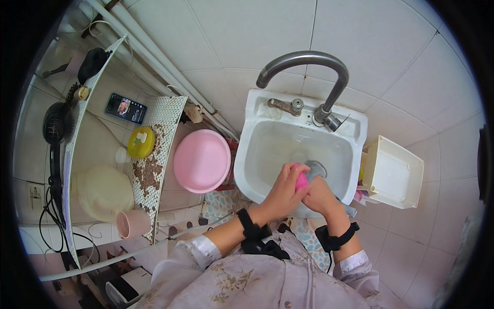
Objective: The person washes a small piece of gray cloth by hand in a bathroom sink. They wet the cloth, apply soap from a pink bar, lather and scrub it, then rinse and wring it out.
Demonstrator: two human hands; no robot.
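Over the front of a white ceramic sink (254,154), my left hand (283,189) grips a bright pink object (301,180), possibly a brush or a bar of soap. Close against it, my right hand (319,195) is closed on a wet grey cloth (315,170), part of which hangs into the basin. The two hands meet at the pink object, and the fingers partly hide it. More greyish cloth shows at the sink's front right rim. Behind the basin a curved metal faucet (308,58) rises, its spout turned to the left; no running water shows.
A pink plastic basin (202,161) stands left of the sink. Farther left, a rusty perforated metal shelf (166,116) holds a phone (126,108), a yellow soap dish (141,143) and a pink cup (133,224). An off-white plastic bin (397,174) is at the right.
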